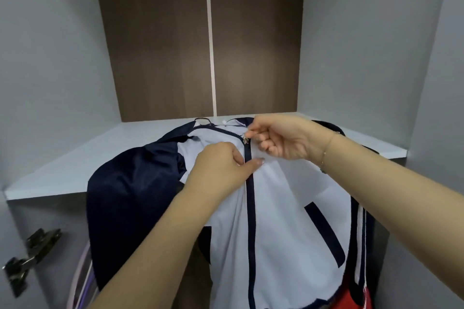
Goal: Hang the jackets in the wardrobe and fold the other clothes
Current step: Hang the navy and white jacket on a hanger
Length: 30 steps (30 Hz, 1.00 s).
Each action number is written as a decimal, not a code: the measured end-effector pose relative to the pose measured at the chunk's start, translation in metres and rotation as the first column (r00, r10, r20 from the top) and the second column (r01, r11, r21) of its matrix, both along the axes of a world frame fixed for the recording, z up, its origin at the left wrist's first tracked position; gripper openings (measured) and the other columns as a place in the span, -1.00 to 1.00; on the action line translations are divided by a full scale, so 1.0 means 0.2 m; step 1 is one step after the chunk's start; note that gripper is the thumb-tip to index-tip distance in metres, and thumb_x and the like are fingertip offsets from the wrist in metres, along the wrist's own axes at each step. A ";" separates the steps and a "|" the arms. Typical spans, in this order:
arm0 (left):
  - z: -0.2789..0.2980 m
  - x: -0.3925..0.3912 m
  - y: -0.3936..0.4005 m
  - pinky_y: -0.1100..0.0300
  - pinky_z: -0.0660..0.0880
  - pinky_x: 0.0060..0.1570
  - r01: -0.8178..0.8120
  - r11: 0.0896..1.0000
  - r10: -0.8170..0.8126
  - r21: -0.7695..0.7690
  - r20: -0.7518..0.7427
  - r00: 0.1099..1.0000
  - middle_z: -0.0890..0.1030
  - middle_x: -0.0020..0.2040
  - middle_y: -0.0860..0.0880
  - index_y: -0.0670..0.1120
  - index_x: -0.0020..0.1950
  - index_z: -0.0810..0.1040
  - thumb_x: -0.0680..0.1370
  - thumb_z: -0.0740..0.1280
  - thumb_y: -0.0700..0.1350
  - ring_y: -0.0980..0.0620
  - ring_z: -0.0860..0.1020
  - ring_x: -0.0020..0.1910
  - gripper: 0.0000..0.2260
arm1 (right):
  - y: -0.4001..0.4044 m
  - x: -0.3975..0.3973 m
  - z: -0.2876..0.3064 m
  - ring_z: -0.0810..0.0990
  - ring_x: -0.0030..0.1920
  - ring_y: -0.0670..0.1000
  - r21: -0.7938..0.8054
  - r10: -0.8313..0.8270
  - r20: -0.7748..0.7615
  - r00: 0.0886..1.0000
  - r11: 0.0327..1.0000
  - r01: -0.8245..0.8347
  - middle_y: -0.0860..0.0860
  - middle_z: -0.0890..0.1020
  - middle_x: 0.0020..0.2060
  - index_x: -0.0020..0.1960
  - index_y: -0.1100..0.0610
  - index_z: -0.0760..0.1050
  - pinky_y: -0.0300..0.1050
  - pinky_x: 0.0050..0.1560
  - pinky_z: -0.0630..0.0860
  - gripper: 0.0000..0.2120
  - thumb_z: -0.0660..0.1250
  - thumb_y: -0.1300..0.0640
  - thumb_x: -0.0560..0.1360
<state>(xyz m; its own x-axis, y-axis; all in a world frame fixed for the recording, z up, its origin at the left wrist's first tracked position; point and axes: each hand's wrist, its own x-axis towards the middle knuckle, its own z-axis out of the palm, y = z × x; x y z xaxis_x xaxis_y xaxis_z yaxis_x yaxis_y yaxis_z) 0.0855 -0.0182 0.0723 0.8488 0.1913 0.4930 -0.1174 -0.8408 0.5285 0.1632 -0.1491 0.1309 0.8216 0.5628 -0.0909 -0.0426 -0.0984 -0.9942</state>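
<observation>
A white jacket (276,208) with navy sleeves and a navy zipper band lies over the front edge of a wardrobe shelf (75,165), its collar on a thin metal hanger (203,120). My right hand (283,138) pinches the zipper pull near the collar. My left hand (221,165) pinches the fabric just left of the zipper, a little below the pull. The jacket's lower part hangs down in front of the shelf.
The wardrobe has grey side walls and a brown back panel (163,45) with a white strip. A door hinge (32,251) sits at lower left. Pale hangers (82,278) show below the shelf at left, a red garment (351,296) at lower right.
</observation>
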 end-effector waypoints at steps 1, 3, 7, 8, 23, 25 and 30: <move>0.01 0.03 -0.02 0.01 0.54 -0.09 -0.007 1.000 0.007 0.011 0.019 1.000 0.64 -0.34 -0.12 -0.21 -0.19 0.54 0.49 0.38 0.13 -0.07 0.61 -0.26 -0.63 | 0.01 0.01 0.00 0.41 -0.66 -0.14 0.033 0.006 -0.046 0.999 0.999 -0.004 -0.05 0.46 -0.62 -0.27 0.22 0.52 -0.36 -0.67 0.33 -0.74 0.22 0.21 0.56; 0.01 0.06 -0.04 0.00 0.52 -0.10 -0.009 1.000 0.008 0.018 0.054 0.998 0.62 -0.36 -0.12 -0.21 -0.24 0.47 0.52 0.35 -0.02 -0.10 0.60 -0.28 -0.72 | 0.02 0.04 0.01 0.41 -0.67 -0.15 0.120 0.007 -0.152 0.988 0.993 0.012 -0.03 0.45 -0.63 -0.28 0.27 0.52 -0.36 -0.68 0.34 -0.73 0.20 0.25 0.56; -0.01 0.01 -0.02 -0.02 0.59 -0.20 0.085 0.996 -0.082 0.019 -0.120 0.989 0.55 -0.43 -0.19 -0.12 -0.38 0.34 0.47 0.38 -0.12 -0.17 0.60 -0.36 -0.70 | 0.04 0.17 0.07 0.50 -0.64 -0.09 0.309 0.026 -0.379 0.925 0.946 0.100 0.08 0.53 -0.58 -0.34 0.35 0.51 -0.35 -0.64 0.42 -0.65 0.14 0.32 0.57; -0.03 -0.02 -0.01 0.02 0.60 -0.24 0.142 0.989 -0.145 -0.030 -0.207 0.968 0.53 -0.47 -0.15 -0.11 -0.38 0.34 0.47 0.39 -0.13 -0.13 0.60 -0.41 -0.70 | 0.05 0.21 0.09 0.53 -0.63 -0.06 0.355 0.033 -0.422 0.906 0.926 0.131 0.12 0.56 -0.55 -0.30 0.36 0.51 -0.32 -0.63 0.44 -0.68 0.14 0.33 0.58; 0.14 0.31 0.10 0.12 0.39 -0.33 -0.063 0.998 0.061 -0.007 -0.163 0.985 0.38 -0.42 -0.05 -0.08 -0.40 0.25 0.50 0.32 -0.09 -0.04 0.42 -0.41 -0.66 | 0.25 0.52 0.18 0.43 -0.69 -0.13 0.136 0.099 -0.351 0.931 0.989 -0.054 0.04 0.50 -0.60 -0.22 0.38 0.51 -0.35 -0.71 0.33 -0.70 0.12 0.29 0.60; 0.09 0.29 0.13 0.20 0.24 -0.41 -0.043 0.999 0.038 -0.025 -0.169 0.985 0.26 -0.50 0.03 -0.06 -0.44 0.17 0.48 0.34 -0.08 0.06 0.27 -0.48 -0.59 | 0.28 0.57 0.16 0.51 -0.66 -0.08 0.196 0.095 -0.397 0.913 0.980 -0.017 0.12 0.56 -0.55 -0.22 0.42 0.50 -0.32 -0.67 0.39 -0.70 0.13 0.32 0.61; 0.08 0.21 0.16 0.32 0.33 -0.45 0.089 0.989 -0.121 -0.120 -0.293 0.948 0.33 -0.54 0.08 -0.05 -0.47 0.20 0.49 0.37 0.00 0.16 0.48 -0.53 -0.55 | 0.36 0.71 0.26 0.57 -0.62 0.04 0.352 0.066 -0.466 0.882 0.929 0.116 0.22 0.57 -0.54 -0.16 0.45 0.47 -0.23 -0.62 0.47 -0.74 0.15 0.33 0.63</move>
